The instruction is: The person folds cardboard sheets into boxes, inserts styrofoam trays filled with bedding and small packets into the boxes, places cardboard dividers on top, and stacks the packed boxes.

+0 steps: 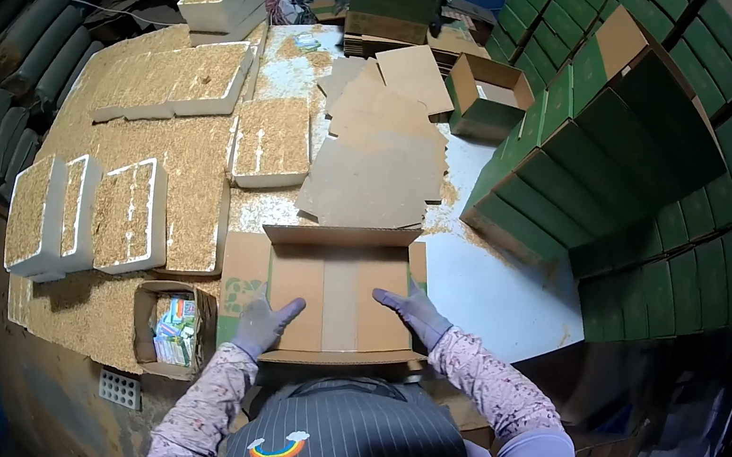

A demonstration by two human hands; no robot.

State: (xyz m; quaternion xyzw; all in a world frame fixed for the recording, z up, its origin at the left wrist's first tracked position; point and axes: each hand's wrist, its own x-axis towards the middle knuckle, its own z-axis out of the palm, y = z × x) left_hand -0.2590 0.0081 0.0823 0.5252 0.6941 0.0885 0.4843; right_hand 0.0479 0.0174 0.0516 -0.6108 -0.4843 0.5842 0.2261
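Directly before me lies an open cardboard box [299, 285], brown inside with a strip of tape down the middle of its bottom and flaps spread outward. My left hand [267, 320], in a grey glove, grips its left side, thumb pointing inward over the inside and fingers on the outer flap with green print. At the right side, my right hand [413, 314], also gloved, holds the wall with its thumb inside; its other fingers are partly hidden. Just beyond the box is a pile of flat cardboard sheets [370, 181].
White foam trays [159, 220] filled with sawdust-like material stand on the left. A small carton [142, 327] of colourful packets sits near my left arm. Stacked green boxes [527, 178] line the right. Across the table, a person handles another box [388, 14].
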